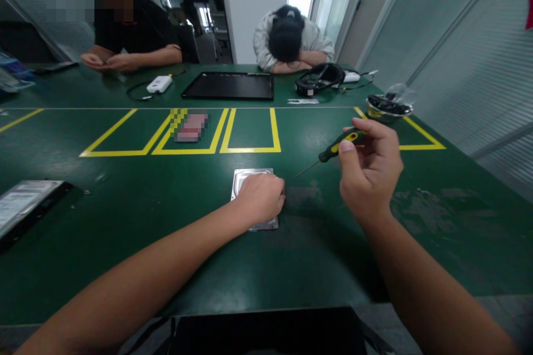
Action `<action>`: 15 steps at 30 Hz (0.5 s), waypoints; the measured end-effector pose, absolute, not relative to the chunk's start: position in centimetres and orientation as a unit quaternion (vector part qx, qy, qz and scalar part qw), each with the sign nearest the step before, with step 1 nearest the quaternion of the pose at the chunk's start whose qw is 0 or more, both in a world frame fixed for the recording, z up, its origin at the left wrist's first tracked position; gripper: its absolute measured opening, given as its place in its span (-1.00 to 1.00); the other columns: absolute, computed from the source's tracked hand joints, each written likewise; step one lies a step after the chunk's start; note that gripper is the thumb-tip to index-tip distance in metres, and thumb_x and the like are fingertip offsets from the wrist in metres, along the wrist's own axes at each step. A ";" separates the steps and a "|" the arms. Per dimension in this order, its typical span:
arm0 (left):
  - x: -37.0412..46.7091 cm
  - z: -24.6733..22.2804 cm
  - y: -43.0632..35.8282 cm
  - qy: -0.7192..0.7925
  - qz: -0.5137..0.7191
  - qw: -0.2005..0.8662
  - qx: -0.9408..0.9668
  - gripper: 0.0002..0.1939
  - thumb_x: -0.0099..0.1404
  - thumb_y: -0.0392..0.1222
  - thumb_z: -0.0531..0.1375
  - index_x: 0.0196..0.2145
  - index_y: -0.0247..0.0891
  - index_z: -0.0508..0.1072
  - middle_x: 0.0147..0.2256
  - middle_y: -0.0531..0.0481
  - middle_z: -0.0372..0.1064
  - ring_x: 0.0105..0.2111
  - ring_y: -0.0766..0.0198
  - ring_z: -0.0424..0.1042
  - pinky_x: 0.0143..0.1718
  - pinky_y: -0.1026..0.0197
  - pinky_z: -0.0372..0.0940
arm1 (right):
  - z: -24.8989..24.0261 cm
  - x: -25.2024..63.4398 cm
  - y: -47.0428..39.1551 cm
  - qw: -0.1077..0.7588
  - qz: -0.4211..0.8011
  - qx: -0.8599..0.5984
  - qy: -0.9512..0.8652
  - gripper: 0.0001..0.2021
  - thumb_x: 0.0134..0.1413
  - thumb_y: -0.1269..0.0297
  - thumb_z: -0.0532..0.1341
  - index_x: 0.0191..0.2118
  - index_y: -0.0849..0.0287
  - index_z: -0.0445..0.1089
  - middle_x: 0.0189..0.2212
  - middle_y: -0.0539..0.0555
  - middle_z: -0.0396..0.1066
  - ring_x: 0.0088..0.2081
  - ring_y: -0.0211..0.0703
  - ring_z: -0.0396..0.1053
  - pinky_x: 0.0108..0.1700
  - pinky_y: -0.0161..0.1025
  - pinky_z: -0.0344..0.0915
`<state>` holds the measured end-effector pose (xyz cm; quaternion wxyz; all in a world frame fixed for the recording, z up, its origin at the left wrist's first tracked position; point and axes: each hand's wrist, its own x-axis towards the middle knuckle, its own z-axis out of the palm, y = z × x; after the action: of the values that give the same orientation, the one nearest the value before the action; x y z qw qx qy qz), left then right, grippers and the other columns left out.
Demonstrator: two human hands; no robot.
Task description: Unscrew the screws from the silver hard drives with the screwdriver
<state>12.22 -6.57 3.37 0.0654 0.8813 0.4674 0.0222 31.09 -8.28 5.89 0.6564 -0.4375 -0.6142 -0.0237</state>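
Observation:
A silver hard drive (266, 224) lies flat on the table in front of me. My left hand (261, 195) rests over it, its fingers curled and mostly hidden from view, and covers the drive's middle. To the right, my right hand (370, 169) is raised above the table, holding a screwdriver with a dark green and yellow handle (339, 144) between thumb and fingers. Its thin shaft points down and left, and the tip is apart from the drive.
A green table (200, 283) bears yellow tape outlines (250, 150). At left lies a larger silver and black device (31, 208). A black panel (229, 86), a headset (318, 80), a white box (159, 84) and a filled bowl (389, 106) stand farther back. Two people sit opposite.

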 end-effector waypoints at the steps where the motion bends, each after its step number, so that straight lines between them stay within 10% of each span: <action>1: 12.4 3.5 -6.6 0.470 0.016 0.066 0.880 -0.75 0.28 -0.14 0.13 -0.30 -0.29 0.58 -0.29 -0.27 0.52 -0.27 -0.06 0.51 -0.30 0.03 0.33 | 5.9 31.1 -8.2 0.655 -0.029 -0.437 -0.616 -0.66 0.18 0.33 0.20 0.08 0.01 0.37 -0.08 0.10 0.39 -0.15 -0.09 0.40 -0.18 -0.08 0.41; 10: 12.4 3.2 -7.0 0.450 0.066 0.104 0.884 -0.73 0.40 -0.16 0.00 -0.23 -0.33 0.44 -0.31 -0.25 0.46 -0.30 0.00 0.45 -0.28 0.03 0.28 | 5.8 31.2 -8.2 0.643 -0.042 -0.447 -0.620 -0.67 0.19 0.32 0.18 0.08 0.00 0.34 -0.09 0.10 0.38 -0.15 -0.10 0.40 -0.17 -0.07 0.42; 15: 10.3 4.2 -6.8 0.469 0.310 0.425 0.709 -0.75 0.42 -0.15 -0.01 -0.42 -0.25 0.24 -0.48 0.05 0.19 -0.48 0.31 0.22 -0.42 0.26 0.17 | 5.7 31.1 -8.3 0.647 -0.029 -0.439 -0.622 -0.66 0.19 0.33 0.18 0.08 0.00 0.34 -0.07 0.11 0.37 -0.12 -0.08 0.39 -0.15 -0.05 0.42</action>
<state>10.26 -6.81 4.17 0.4253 0.7094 0.4689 0.3098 31.13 -8.30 5.69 0.6475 -0.4393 -0.6220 -0.0289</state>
